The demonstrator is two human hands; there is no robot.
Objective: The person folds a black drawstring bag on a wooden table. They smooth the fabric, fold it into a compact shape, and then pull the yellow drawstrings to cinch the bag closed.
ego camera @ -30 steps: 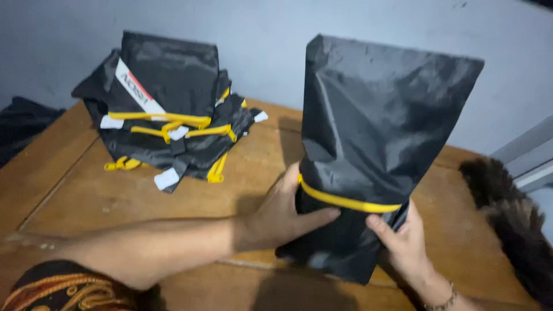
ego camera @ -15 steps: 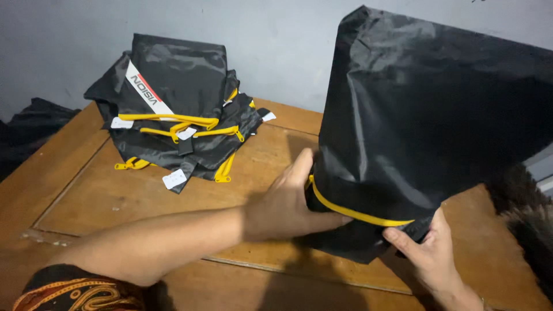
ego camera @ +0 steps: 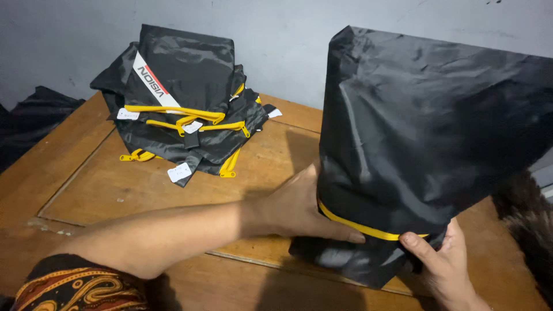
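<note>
A black fabric bag with a yellow zip stands upright on the wooden table, its top wide and leaning to the right. My left hand presses against its lower left side, fingers along the yellow zip. My right hand grips the bag's bottom right corner from below. Both hands hold the same bag.
A pile of several folded black bags with yellow zips and white tags lies at the back left of the table. Dark cloth sits past the table's left edge. Something dark and furry lies at the right. A grey wall stands behind.
The bag's top has spread wider and tipped to the right. My hands have slid lower on the bag, and the view has come closer.
</note>
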